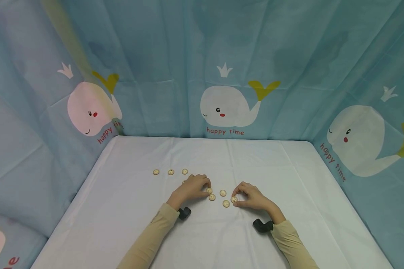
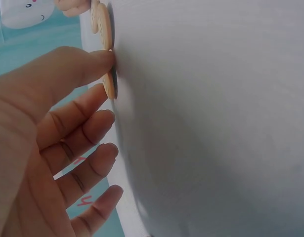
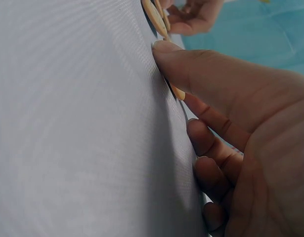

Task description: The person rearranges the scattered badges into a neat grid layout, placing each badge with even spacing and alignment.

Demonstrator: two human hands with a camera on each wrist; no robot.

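Observation:
My left hand (image 1: 192, 186) pinches a round beige disc (image 1: 209, 190) between thumb and index finger, low at the white tabletop. In the left wrist view that disc (image 2: 111, 88) is seen edge-on, and the other fingers are spread loosely below it. To the right, my right hand (image 1: 253, 197) pinches another beige disc (image 1: 234, 200) by its edges; its thumb hides much of that disc (image 3: 178, 92) in the right wrist view. Between the hands lie a disc (image 1: 223, 192), a nearer disc (image 1: 226, 203) and a disc (image 1: 212, 197) close to my left thumb.
At the back left, a left disc (image 1: 156, 172), a middle disc (image 1: 171, 172) with a dark centre spot and a right disc (image 1: 184, 171) form a row. Another disc (image 1: 184, 182) is partly hidden behind my left hand. A blue whale-print curtain (image 1: 168, 108) borders the white table (image 1: 272, 160).

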